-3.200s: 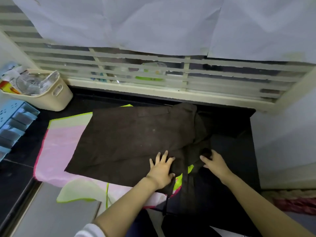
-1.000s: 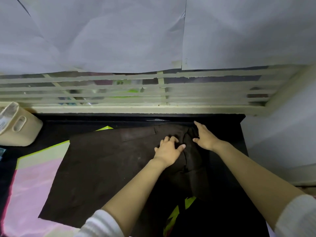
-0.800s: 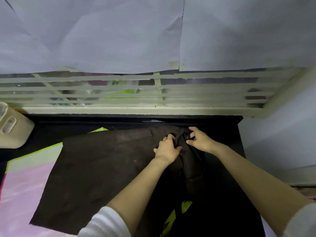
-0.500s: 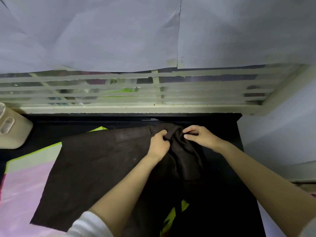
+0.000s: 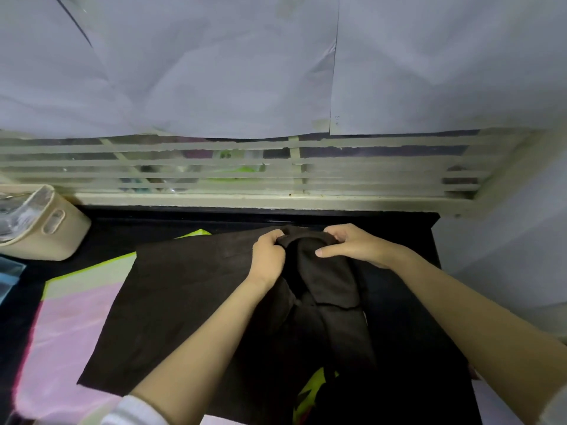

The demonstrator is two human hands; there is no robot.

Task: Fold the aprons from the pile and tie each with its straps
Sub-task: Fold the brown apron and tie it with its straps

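I note white paper sheets [image 5: 214, 65] covering the upper wall, hanging down over a louvred window [image 5: 245, 167] with cream slats and a cream sill. Below it runs the black worktop [image 5: 147, 222], reaching to the pale wall on the right.

On the worktop I record a dark brown apron [image 5: 184, 296], the task item. Its left portion lies spread flat; its right portion is bunched and falls in loose folds toward the near edge. The apron rests on top of a pink cloth with yellow-green edging [image 5: 67, 326], which shows out to the left and beyond the apron's far edge. A further patch of yellow-green fabric [image 5: 313, 391] shows between dark folds near the bottom of the view; I cannot tell which piece it belongs to.

A cream plastic basket [image 5: 52, 237] stands at the far left of the worktop, well apart from the apron, with clear wrapped items inside that I cannot identify. A blue object [image 5: 9, 271] is cut off by the left edge just beside it.

Both hands are at the apron's far right corner, near the sill. The left hand [image 5: 268, 256] is curled closed around a gathered bunch of the brown fabric. The right hand [image 5: 352, 245] pinches the same raised fold from the other side, thumb toward me and fingers curled over the far side. The two hands sit close together with the fold arched between them. A white sleeve cuff [image 5: 135, 412] shows on the left forearm.
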